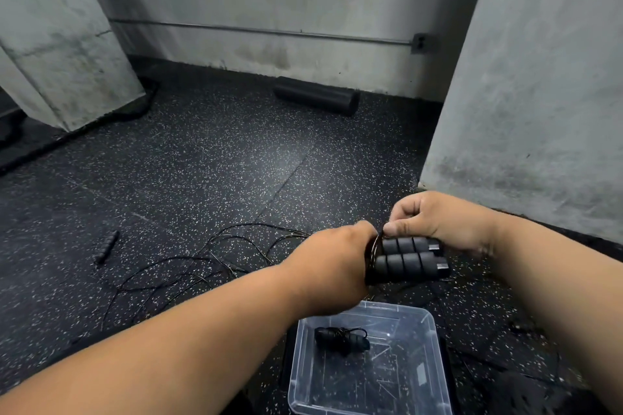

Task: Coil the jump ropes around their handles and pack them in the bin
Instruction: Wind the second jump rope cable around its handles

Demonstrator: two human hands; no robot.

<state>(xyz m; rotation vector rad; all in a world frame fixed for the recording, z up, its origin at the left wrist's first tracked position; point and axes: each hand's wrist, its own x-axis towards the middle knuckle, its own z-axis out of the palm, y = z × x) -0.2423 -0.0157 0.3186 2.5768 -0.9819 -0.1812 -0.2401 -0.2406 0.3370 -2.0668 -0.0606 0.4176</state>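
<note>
1. Speckled black rubber floor [209, 158], grey concrete walls, a foam roller [317, 95] lying well beyond the hands.
2. Coiling is under way: the left hand [332, 263] is wrapped round one end of two black foam handles [409, 258], held side by side.
3. Right hand [435, 221], just above the handles, has its fingers curled, pinching the thin rope [377, 242] where a few turns already sit.
4. Loose rope [215, 266] trails on the floor off to the left of the left hand, with a lone handle [107, 246] farther out.
5. Next, I'd judge: more wraps, kept snug, slack drawn in.
6. Clear bin [435, 330] waits right below both hands, one coiled rope [340, 340] inside.
</note>
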